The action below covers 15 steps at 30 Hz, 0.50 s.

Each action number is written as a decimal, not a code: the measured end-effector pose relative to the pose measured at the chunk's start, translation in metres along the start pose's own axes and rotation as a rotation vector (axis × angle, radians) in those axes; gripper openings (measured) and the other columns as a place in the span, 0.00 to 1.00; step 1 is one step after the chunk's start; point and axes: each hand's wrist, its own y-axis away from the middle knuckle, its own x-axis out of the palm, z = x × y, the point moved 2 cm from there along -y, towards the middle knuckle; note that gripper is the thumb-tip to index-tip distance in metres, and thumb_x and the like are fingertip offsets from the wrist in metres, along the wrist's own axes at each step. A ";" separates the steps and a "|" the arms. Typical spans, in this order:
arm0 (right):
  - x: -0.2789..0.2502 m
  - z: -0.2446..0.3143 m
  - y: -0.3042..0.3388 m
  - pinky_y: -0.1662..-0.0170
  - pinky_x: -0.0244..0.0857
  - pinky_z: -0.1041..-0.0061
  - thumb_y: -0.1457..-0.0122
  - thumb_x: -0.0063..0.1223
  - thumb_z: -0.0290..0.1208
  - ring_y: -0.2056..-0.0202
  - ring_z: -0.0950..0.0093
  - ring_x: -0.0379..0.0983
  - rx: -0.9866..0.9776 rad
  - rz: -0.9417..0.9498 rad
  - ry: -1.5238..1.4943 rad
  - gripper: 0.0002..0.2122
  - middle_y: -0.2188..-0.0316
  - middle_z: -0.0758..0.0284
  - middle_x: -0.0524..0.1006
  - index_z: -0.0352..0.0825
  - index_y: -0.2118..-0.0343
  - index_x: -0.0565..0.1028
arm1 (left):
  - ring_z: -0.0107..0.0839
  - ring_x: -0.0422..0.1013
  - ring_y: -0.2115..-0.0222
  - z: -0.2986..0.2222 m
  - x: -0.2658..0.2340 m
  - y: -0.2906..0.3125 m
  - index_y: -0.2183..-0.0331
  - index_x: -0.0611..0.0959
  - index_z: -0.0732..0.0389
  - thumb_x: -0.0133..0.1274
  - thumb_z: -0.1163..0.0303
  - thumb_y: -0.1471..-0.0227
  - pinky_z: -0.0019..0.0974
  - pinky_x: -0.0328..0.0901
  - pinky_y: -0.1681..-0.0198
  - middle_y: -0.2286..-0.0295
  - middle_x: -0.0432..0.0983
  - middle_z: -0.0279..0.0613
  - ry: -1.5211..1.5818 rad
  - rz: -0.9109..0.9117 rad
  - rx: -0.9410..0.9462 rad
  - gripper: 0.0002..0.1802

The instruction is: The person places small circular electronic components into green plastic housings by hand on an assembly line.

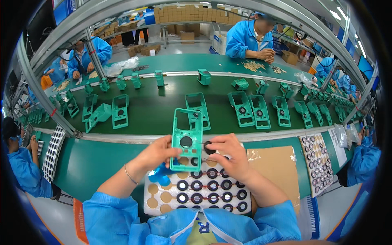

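My left hand (157,154) grips a green plastic housing (197,141) by its left side, holding it upright above the bench. A black round disc (186,141) sits in the middle of that housing. Just to the right, my right hand (230,154) pinches a small black round speaker (208,148) between thumb and fingers, close to the housing's edge. Below both hands lies a white foam tray (147,204) with rows of round speakers joined by reddish wires. Several of its left-hand hollows hold no speaker. Shiny blue film (159,176) lies at its upper left.
Beyond the bench runs a dark green conveyor (155,108) carrying several green housings and smaller green parts. Brown cardboard (271,171) lies to the right, then another speaker tray (316,163). Metal posts (53,102) frame the line. Co-workers in blue sit opposite and at both sides.
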 end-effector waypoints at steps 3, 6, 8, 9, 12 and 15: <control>0.012 0.007 0.003 0.61 0.60 0.70 0.62 0.62 0.27 0.63 0.66 0.63 -0.164 0.049 0.213 0.15 0.63 0.68 0.72 0.40 0.66 0.77 | 0.17 0.65 0.84 -0.005 0.032 0.017 0.57 0.67 0.67 0.52 0.68 0.51 0.20 0.59 0.86 0.75 0.71 0.35 0.079 0.089 0.048 0.21; 0.015 0.013 0.003 0.61 0.60 0.71 0.62 0.62 0.28 0.64 0.67 0.63 -0.179 0.079 0.267 0.15 0.62 0.69 0.72 0.41 0.66 0.77 | 0.17 0.65 0.83 0.004 0.039 0.022 0.56 0.66 0.68 0.52 0.69 0.51 0.20 0.59 0.86 0.75 0.70 0.34 0.101 0.090 0.057 0.22; 0.015 0.015 0.004 0.61 0.60 0.71 0.63 0.62 0.27 0.63 0.67 0.63 -0.196 0.090 0.314 0.15 0.62 0.69 0.73 0.41 0.67 0.78 | 0.16 0.65 0.82 0.002 0.044 0.025 0.56 0.64 0.68 0.52 0.71 0.51 0.19 0.60 0.86 0.76 0.70 0.33 0.144 0.123 0.093 0.22; 0.016 0.016 0.004 0.61 0.60 0.71 0.63 0.62 0.27 0.63 0.67 0.63 -0.201 0.094 0.311 0.15 0.62 0.69 0.73 0.41 0.67 0.78 | 0.16 0.65 0.82 0.002 0.045 0.026 0.56 0.64 0.68 0.52 0.71 0.51 0.19 0.60 0.86 0.76 0.70 0.33 0.148 0.116 0.096 0.22; 0.017 0.018 0.004 0.61 0.60 0.71 0.63 0.62 0.27 0.63 0.67 0.63 -0.206 0.100 0.309 0.14 0.62 0.69 0.74 0.41 0.68 0.78 | 0.16 0.64 0.82 0.004 0.045 0.029 0.57 0.65 0.68 0.52 0.73 0.51 0.19 0.60 0.86 0.76 0.69 0.33 0.187 0.112 0.095 0.21; 0.019 0.019 0.004 0.61 0.60 0.71 0.63 0.62 0.26 0.63 0.67 0.63 -0.201 0.107 0.317 0.14 0.62 0.69 0.74 0.41 0.68 0.78 | 0.16 0.64 0.83 0.007 0.043 0.028 0.58 0.65 0.68 0.52 0.73 0.51 0.20 0.61 0.87 0.76 0.69 0.34 0.148 0.112 0.092 0.20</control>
